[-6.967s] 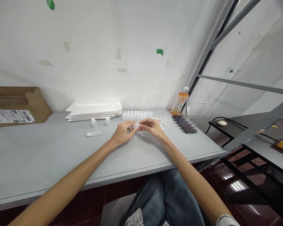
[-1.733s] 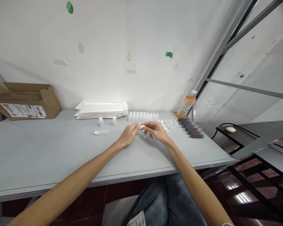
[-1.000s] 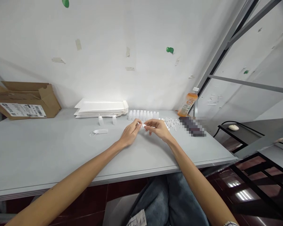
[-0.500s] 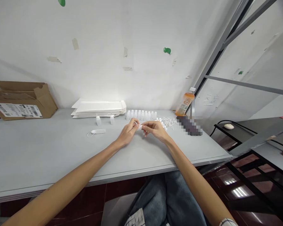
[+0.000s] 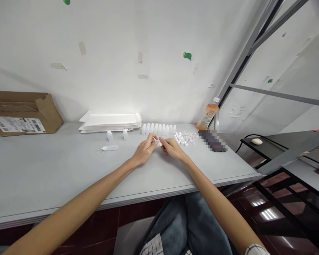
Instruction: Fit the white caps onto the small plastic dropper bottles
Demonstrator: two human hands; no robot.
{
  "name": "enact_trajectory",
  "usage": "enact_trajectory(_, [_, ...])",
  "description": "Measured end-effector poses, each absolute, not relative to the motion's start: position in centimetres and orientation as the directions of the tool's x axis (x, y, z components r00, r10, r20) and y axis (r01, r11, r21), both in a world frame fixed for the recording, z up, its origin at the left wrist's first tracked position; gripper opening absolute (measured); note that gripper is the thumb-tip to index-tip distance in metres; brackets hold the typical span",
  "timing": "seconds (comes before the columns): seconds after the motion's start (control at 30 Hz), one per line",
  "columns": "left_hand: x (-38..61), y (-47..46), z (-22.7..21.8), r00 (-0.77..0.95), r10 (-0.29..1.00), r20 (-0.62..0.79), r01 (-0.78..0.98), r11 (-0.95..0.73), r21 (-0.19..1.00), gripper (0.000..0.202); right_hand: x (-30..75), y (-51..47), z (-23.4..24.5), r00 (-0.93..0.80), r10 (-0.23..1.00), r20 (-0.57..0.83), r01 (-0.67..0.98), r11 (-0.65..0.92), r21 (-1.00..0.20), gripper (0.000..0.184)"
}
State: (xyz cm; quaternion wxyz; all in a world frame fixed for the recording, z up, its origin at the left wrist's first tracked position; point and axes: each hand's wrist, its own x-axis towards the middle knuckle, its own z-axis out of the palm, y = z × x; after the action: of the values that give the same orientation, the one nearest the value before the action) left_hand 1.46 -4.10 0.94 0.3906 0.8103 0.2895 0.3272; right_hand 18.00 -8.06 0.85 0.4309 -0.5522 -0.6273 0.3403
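**Left hand** [image 5: 146, 150]: fingers curled inward, fingertips and thumb pinching, wrist low over the table.

**Right hand** [image 5: 171, 148]: fingers curled, tips pressed against those of the left hand.

**Small white plastic piece** [image 5: 159, 144]: pinched between both hands at frame centre, mostly hidden by the fingers, exact form impossible to tell.

**Nearby, just above the hands:** row of small upright white plastic bottles [image 5: 158, 129]; to its right, loose heap of tiny white caps [image 5: 179, 138] beside tangled thin white loops [image 5: 191, 135].

**Left of the row:** two lone upright white plastic bottles [image 5: 110, 136], [image 5: 125, 134]; white plastic bottle lying on its side with a thin loop attached [image 5: 108, 148]; stack of flat white paper bags [image 5: 108, 120].

**Farther out:** pale grey table [image 5: 55, 170] bearing everything listed; open brown cardboard box with white shipping label [image 5: 23, 113], far left; orange-capped-free drink bottle with orange contents [image 5: 208, 117] and pixelated dark flat object [image 5: 212, 140], right of the heap.

**Risks, as judged:** tiny piece slipping from a light fingertip pinch and rolling off across the smooth table; a knuckle or wrist brushing the closely spaced row and toppling bottles; a sleeveless forearm sweep scattering the loose caps and loops.
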Motion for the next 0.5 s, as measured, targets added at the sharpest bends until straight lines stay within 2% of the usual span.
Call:
enact_trajectory(0.17, [1.4,-3.9,1.0,0.595,0.748,0.295,0.213,-0.500,0.839,0.018,18.3,-8.7,1.9,0.025,0.989,0.148,0.303,0.133,-0.943,0.051])
enact_trajectory(0.33, [1.4,-3.7,1.0,0.586,0.753,0.300,0.188,-0.486,0.853,0.016,18.6,-9.5,2.9,-0.067,0.983,0.169,0.198,0.179,-0.964,0.039])
enact_trajectory(0.5, [1.3,-3.8,1.0,0.584,0.753,0.305,0.204,-0.499,0.842,0.018,18.4,-9.3,2.5,-0.095,0.982,0.161,0.211,0.178,-0.961,0.039])
